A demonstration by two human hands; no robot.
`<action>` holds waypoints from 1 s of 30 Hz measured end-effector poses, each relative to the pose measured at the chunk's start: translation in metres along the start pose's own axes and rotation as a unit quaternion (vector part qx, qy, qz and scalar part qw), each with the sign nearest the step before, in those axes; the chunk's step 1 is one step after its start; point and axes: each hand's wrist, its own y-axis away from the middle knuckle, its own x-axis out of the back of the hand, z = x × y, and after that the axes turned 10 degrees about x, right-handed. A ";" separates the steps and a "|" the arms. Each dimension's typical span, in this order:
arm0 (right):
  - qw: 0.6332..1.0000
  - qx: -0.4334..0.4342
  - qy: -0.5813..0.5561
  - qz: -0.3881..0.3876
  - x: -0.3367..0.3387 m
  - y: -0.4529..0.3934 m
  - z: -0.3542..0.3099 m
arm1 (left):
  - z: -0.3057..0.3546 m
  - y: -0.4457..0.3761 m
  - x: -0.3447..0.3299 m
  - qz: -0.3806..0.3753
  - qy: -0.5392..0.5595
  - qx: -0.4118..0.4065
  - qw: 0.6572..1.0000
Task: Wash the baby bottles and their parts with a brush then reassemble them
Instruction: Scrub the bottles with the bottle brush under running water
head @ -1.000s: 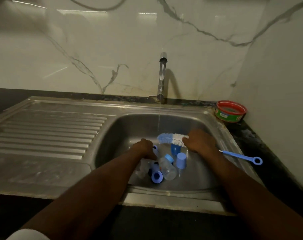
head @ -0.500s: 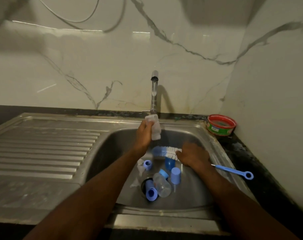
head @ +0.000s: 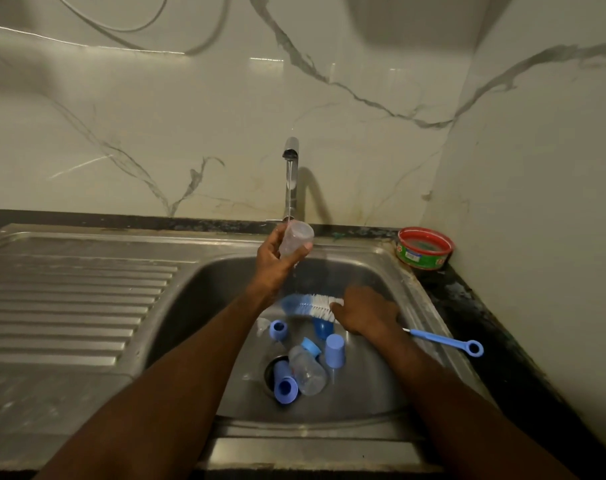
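The left hand (head: pixel 272 259) grips a clear bottle (head: pixel 295 238) under the tap (head: pixel 290 174), above the back of the sink (head: pixel 204 289). The bottle's long axis tilts up and to the right, and the stream meets its upper end. The right hand (head: pixel 363 311) grips the brush (head: pixel 312 305) low in the basin. The brush's long axis runs left to right, with the bristle end pointing left, below the bottle. Judged next move: raise the bristle end and align it with the bottle's axis. Other parts lie near the drain (head: pixel 272 370).
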 end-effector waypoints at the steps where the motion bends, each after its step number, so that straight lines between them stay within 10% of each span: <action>1: 1.000 -0.001 -0.001 -0.001 0.001 0.000 0.000 | 0.001 0.001 0.001 0.009 -0.004 0.003 1.000; 12: 1.000 0.002 -0.004 0.003 0.001 0.000 0.001 | 0.019 0.008 0.003 -0.050 0.272 0.194 0.941; 16: 1.000 -0.003 -0.005 0.018 0.000 0.000 0.002 | 0.013 0.009 -0.005 -0.020 -0.040 0.091 0.995; 19: 0.999 -0.002 0.012 0.030 0.004 0.002 0.003 | 0.007 0.011 0.004 -0.015 -0.238 0.003 0.971; 30: 0.970 0.028 0.007 0.240 0.045 0.022 -0.006 | 0.019 0.044 0.045 0.130 -0.332 0.009 0.934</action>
